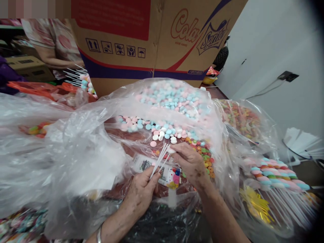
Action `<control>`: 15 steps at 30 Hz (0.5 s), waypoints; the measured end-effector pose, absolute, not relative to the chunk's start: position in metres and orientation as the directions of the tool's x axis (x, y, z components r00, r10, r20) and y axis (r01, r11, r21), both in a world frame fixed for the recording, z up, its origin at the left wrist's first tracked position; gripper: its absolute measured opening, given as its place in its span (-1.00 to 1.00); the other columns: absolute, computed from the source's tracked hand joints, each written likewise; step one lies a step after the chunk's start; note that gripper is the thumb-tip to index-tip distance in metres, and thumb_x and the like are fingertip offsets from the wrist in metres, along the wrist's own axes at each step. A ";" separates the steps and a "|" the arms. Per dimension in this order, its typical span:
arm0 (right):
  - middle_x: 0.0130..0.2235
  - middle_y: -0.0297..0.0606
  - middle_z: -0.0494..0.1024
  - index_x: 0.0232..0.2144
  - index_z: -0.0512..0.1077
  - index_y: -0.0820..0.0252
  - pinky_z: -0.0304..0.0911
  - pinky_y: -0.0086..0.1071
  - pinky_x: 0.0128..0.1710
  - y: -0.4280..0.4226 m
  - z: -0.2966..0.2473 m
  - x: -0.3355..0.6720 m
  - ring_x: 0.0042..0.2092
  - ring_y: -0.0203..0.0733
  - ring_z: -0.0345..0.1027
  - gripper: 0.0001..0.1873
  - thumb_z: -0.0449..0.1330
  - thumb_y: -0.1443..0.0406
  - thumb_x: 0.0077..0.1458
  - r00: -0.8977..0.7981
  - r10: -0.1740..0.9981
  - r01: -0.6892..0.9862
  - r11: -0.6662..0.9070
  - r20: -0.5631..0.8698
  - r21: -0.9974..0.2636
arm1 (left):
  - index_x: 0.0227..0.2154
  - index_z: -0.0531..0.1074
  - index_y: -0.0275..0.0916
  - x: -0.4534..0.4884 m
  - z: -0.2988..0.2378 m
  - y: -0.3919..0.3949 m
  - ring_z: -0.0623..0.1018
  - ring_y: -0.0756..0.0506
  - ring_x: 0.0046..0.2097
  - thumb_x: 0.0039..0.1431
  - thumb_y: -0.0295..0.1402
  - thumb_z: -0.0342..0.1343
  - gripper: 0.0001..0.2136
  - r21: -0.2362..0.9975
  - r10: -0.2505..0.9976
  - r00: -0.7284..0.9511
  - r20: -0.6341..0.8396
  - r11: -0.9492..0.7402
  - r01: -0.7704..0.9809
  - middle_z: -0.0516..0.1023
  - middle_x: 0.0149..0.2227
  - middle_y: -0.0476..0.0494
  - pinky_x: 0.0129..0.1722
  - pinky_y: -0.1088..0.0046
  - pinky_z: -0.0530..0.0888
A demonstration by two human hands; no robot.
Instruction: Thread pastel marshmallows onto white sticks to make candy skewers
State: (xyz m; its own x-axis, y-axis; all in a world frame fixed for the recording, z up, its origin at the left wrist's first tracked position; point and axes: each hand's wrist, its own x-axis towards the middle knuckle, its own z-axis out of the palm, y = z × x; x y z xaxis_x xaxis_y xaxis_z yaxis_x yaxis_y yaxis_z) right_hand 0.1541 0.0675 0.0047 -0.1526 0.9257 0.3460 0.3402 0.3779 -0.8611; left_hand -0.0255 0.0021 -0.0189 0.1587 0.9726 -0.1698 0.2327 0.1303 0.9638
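My left hand point(141, 189) grips a few thin white sticks point(160, 160) low down, their tops fanned slightly apart. At the tip of one stick, my right hand point(192, 167) pinches a white candy point(171, 150) between thumb and fingertips; whether the stick has gone into it I cannot tell. Just beyond both hands, pink, blue and white round candies point(167, 135) spill from a clear plastic bag point(215, 125). Colourful ring-shaped candies point(208, 160) lie to the right, partly behind my right hand. Beneath the sticks is a printed white packet point(174, 178).
A large cardboard box point(121, 30) stands behind the candies. Crumpled clear plastic point(76, 162) covers the left side. Finished candy skewers point(278, 175) lie at right beside a yellow bow point(258, 204). Bundled white sticks point(301, 143) are farther right. Another person's arm point(54, 62) shows at upper left.
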 end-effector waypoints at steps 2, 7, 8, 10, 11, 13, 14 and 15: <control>-0.22 -0.28 0.57 -0.17 0.61 -0.05 0.32 -0.28 -0.13 0.063 0.007 0.152 -0.17 -0.15 0.44 -0.74 0.21 0.33 0.11 -0.143 0.926 0.405 0.376 0.348 -0.833 | -0.44 0.41 -0.20 -0.025 -0.020 0.001 0.33 -0.02 -0.56 0.25 -0.20 -0.06 -0.74 0.963 0.977 0.132 -0.170 0.136 0.232 0.32 -0.66 0.12 -0.49 0.50 0.23; -0.24 -0.28 0.56 -0.13 0.59 -0.05 0.33 -0.30 -0.12 0.049 0.001 0.141 -0.18 -0.15 0.42 -0.71 0.17 0.32 0.15 -0.111 0.929 0.451 0.365 0.354 -0.815 | -0.45 0.39 -0.20 -0.023 -0.022 0.002 0.32 -0.03 -0.54 0.26 -0.19 -0.06 -0.73 0.967 0.982 0.092 -0.165 0.143 0.212 0.29 -0.65 0.12 -0.48 0.49 0.22; -0.24 -0.27 0.56 -0.13 0.60 -0.05 0.33 -0.31 -0.13 0.045 -0.002 0.136 -0.19 -0.16 0.43 -0.72 0.17 0.32 0.15 -0.128 0.929 0.441 0.368 0.348 -0.819 | -0.44 0.40 -0.20 -0.023 -0.022 0.002 0.32 -0.03 -0.54 0.26 -0.19 -0.06 -0.74 0.965 0.982 0.089 -0.164 0.141 0.220 0.28 -0.64 0.12 -0.48 0.49 0.22; -0.25 -0.26 0.56 -0.12 0.59 -0.02 0.35 -0.33 -0.15 0.037 -0.007 0.125 -0.20 -0.17 0.44 -0.72 0.16 0.32 0.17 -0.180 0.923 0.430 0.384 0.339 -0.817 | -0.41 0.41 -0.20 -0.024 -0.023 0.002 0.32 -0.03 -0.53 0.26 -0.19 -0.05 -0.75 0.964 0.985 0.082 -0.155 0.133 0.232 0.29 -0.63 0.12 -0.47 0.49 0.23; -0.23 -0.24 0.56 -0.10 0.59 0.00 0.35 -0.33 -0.14 0.032 -0.008 0.120 -0.19 -0.17 0.45 -0.71 0.15 0.32 0.18 -0.210 0.916 0.429 0.400 0.341 -0.810 | -0.39 0.41 -0.20 -0.025 -0.023 0.002 0.32 -0.03 -0.53 0.27 -0.19 -0.05 -0.75 0.965 0.986 0.078 -0.147 0.125 0.230 0.30 -0.62 0.12 -0.47 0.49 0.23; -0.14 -0.22 0.57 -0.05 0.55 0.04 0.35 -0.33 -0.06 0.027 -0.006 0.118 -0.11 -0.17 0.45 -0.69 0.12 0.33 0.21 -0.257 0.894 0.437 0.445 0.366 -0.781 | -0.41 0.39 -0.19 -0.026 -0.025 0.002 0.31 -0.01 -0.53 0.28 -0.19 -0.05 -0.75 0.970 0.989 0.069 -0.130 0.113 0.216 0.31 -0.61 0.13 -0.48 0.50 0.23; -0.08 -0.21 0.56 -0.02 0.53 0.05 0.33 -0.33 -0.02 0.026 -0.002 0.121 -0.06 -0.17 0.44 -0.67 0.10 0.33 0.22 -0.257 0.885 0.451 0.466 0.389 -0.761 | -0.43 0.38 -0.19 -0.027 -0.026 0.001 0.30 0.00 -0.54 0.29 -0.18 -0.05 -0.75 0.972 0.989 0.066 -0.130 0.113 0.207 0.31 -0.62 0.14 -0.49 0.51 0.22; -0.04 -0.21 0.56 -0.01 0.52 0.06 0.32 -0.33 0.01 0.027 0.003 0.128 -0.03 -0.17 0.43 -0.67 0.09 0.32 0.23 -0.240 0.880 0.478 0.475 0.410 -0.739 | -0.45 0.37 -0.19 -0.027 -0.027 0.001 0.29 0.01 -0.55 0.29 -0.18 -0.04 -0.74 0.973 0.989 0.063 -0.131 0.116 0.201 0.30 -0.63 0.14 -0.50 0.52 0.20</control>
